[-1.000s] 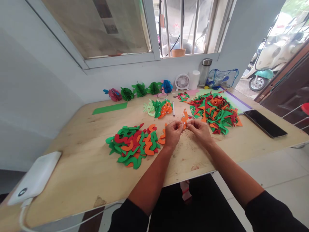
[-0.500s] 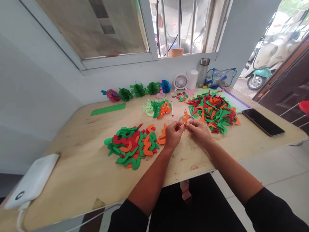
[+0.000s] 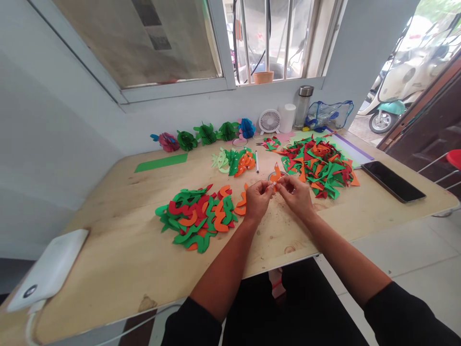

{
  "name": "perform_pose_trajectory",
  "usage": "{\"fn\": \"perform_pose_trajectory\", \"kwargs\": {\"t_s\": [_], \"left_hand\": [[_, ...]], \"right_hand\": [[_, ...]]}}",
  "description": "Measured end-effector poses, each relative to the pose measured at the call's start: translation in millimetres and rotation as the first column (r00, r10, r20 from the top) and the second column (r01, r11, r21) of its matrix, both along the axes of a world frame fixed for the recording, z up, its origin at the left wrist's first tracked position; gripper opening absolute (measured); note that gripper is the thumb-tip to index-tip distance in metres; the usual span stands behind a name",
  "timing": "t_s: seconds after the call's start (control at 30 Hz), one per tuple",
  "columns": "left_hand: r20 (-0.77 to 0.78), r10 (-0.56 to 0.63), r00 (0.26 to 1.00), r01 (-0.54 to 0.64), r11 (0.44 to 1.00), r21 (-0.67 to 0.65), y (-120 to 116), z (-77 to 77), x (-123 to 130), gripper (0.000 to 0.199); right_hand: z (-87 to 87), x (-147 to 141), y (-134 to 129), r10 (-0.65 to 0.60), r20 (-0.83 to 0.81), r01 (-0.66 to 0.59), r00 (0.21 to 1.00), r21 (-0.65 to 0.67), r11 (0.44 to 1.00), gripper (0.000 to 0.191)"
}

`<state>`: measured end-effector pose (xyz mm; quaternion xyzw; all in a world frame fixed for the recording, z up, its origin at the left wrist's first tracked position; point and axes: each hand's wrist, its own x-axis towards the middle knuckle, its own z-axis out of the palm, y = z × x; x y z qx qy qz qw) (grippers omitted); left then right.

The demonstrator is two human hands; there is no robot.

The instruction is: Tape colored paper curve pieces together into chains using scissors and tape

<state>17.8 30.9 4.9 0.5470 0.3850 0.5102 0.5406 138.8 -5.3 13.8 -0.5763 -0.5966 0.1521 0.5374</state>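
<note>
Both hands meet over the table, fingertips pinched close together. An orange paper cut-out (image 3: 276,172) rises from between them, its lower part hidden by the fingers. My left hand (image 3: 258,198) is closed on its near end. From the other side, my right hand (image 3: 297,196) pinches at the same spot with bent fingers. A tiny white piece (image 3: 274,183) shows between the fingertips, too small to name. Behind the fingers a thin ring-shaped object (image 3: 271,176) is partly covered. Beside my left hand lie loose curved orange cut-outs (image 3: 240,203).
Left of my hands is a heap of curved paper cut-outs (image 3: 196,218); right is a pile of paper scraps (image 3: 320,166). A phone (image 3: 393,181) lies at the right. Behind are a marker (image 3: 257,162), paper ornaments (image 3: 207,134) and a small fan (image 3: 270,121).
My right hand's fingers have bent and shifted slightly, with the knuckles raised higher. The white piece between the fingertips shows a little more. My left hand is nearly still.
</note>
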Motion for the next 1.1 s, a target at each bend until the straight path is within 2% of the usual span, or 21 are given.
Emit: {"fn": "perform_pose_trajectory", "kwargs": {"t_s": [0.13, 0.33, 0.73, 0.9, 1.1], "left_hand": [[0.048, -0.014, 0.999, 0.015, 0.999, -0.039, -1.1, 3.2, -0.2, 0.014], [0.014, -0.022, 1.0, 0.022, 1.0, -0.018, 0.2, 3.9, -1.6, 0.017], [0.0, -0.064, 0.998, 0.064, 0.997, -0.052, 0.3, 7.8, -3.1, 0.018], [0.025, -0.057, 0.998, 0.06, 0.992, -0.108, 0.2, 9.9, -3.5, 0.023], [0.088, -0.082, 0.993, 0.097, 0.978, -0.184, 0.8, 13.4, -4.5, 0.029]], "right_hand": [[-1.3, -0.6, -1.3, -0.048, 0.294, -0.007, 0.955, 0.185, 0.983, 0.007], [-4.2, 1.7, 0.1, -0.129, 0.464, -0.009, 0.876, 0.284, 0.959, 0.007], [-3.6, 2.8, 0.3, -0.161, 0.545, -0.002, 0.823, 0.286, 0.958, 0.013], [-2.0, 3.0, -0.8, -0.165, 0.551, 0.012, 0.818, 0.271, 0.962, 0.014], [1.7, 3.1, -2.0, -0.142, 0.592, -0.028, 0.793, 0.268, 0.963, 0.016]]}}
